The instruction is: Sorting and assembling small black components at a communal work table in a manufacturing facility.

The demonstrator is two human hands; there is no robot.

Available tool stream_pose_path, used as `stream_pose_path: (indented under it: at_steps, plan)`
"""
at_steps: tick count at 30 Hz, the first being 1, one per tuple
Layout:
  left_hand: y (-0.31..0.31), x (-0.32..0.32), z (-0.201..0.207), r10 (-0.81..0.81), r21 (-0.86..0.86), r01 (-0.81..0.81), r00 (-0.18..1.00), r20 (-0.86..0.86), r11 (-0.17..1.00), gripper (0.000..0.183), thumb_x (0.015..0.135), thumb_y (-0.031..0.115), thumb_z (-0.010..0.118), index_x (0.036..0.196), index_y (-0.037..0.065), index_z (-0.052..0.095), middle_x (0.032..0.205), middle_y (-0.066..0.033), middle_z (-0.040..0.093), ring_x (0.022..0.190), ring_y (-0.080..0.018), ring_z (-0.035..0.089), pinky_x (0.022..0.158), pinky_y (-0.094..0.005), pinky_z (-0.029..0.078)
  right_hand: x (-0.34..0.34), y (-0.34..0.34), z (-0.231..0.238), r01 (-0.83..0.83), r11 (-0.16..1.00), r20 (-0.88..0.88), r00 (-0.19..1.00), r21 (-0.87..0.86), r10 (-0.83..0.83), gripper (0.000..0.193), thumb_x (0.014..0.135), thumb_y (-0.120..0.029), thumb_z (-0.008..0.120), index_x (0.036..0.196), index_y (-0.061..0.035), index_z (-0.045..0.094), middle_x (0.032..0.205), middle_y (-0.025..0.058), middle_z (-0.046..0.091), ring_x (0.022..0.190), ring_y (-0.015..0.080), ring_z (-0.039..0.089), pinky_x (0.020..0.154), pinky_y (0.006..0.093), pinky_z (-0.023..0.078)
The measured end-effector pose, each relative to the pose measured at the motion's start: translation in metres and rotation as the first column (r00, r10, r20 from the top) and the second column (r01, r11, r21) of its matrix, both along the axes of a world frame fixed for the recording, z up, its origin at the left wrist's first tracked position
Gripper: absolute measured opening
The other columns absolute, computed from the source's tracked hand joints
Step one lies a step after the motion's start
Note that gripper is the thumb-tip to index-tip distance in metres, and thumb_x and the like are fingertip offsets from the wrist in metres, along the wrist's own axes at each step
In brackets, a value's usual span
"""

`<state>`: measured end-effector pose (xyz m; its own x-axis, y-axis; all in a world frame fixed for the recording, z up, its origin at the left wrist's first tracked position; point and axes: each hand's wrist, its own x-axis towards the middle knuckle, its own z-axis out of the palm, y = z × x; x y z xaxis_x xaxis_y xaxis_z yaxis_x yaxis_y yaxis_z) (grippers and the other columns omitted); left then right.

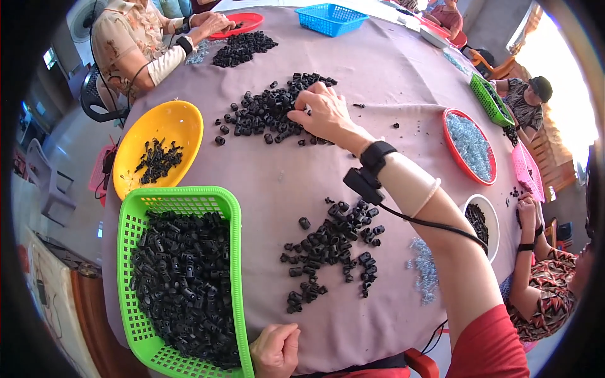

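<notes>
My right hand (324, 114) reaches across the table to the right side of a loose pile of small black plastic parts (265, 110). Its fingers curve down over them with a gap between thumb and forefinger; the other fingertips are hidden. By the table's near edge, my left hand (275, 349) is curled into a loose fist beside the green basket (236, 271). What that fist holds, if anything, cannot be seen. Many black parts (183, 283) fill the basket. Between my hands lies a smaller spread of black cylindrical pieces (334, 242).
A yellow bowl (192, 126) with small black pieces stands at left. To the right are clear pieces (425, 271), a white bowl (495, 230) and a red-rimmed tray (449, 135). A blue basket (331, 22) sits far off. Other people work around the table.
</notes>
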<state>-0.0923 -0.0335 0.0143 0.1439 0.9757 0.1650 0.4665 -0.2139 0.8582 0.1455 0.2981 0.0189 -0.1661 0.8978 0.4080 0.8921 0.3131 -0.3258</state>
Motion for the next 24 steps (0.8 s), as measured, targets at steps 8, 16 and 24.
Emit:
stream_pose_path:
  at_steps: [8,16,24]
  plan:
    - [0.001,-0.001,0.000,0.002,-0.029,-0.002,1.000,0.023,1.000,0.008,0.079,0.000,0.064,0.087,0.000,0.062,0.078,-0.0145,0.061,0.069,-0.0312,0.060,0.062,-0.0352,0.048,-0.032,0.006,-0.028,-0.107,0.994,0.048,0.993,0.005,0.107,0.025,0.077,-0.032,0.065,0.098,-0.0173,0.065,0.105,0.0087,0.051,0.104,0.0304,0.044,0.085,0.0455,0.039]
    - [0.003,-0.002,-0.002,-0.001,-0.012,0.001,0.999,0.045,1.000,0.009,0.079,0.000,0.064,0.088,0.000,0.062,0.078,-0.0139,0.060,0.069,-0.0313,0.059,0.061,-0.0353,0.048,-0.018,-0.016,-0.032,-0.180,0.983,0.047,0.982,-0.038,0.182,0.017,0.080,-0.030,0.056,0.090,-0.0202,0.066,0.099,0.0061,0.053,0.098,0.0287,0.047,0.078,0.0466,0.040]
    - [0.001,-0.002,-0.003,0.011,0.007,-0.011,0.998,0.063,1.000,0.007,0.081,0.000,0.063,0.087,0.000,0.061,0.077,-0.0142,0.060,0.068,-0.0314,0.059,0.061,-0.0360,0.047,-0.018,-0.037,-0.024,-0.204,0.974,0.081,0.974,-0.096,0.212,0.018,0.083,-0.023,0.058,0.097,-0.0140,0.064,0.099,0.0077,0.052,0.096,0.0293,0.046,0.082,0.0417,0.040]
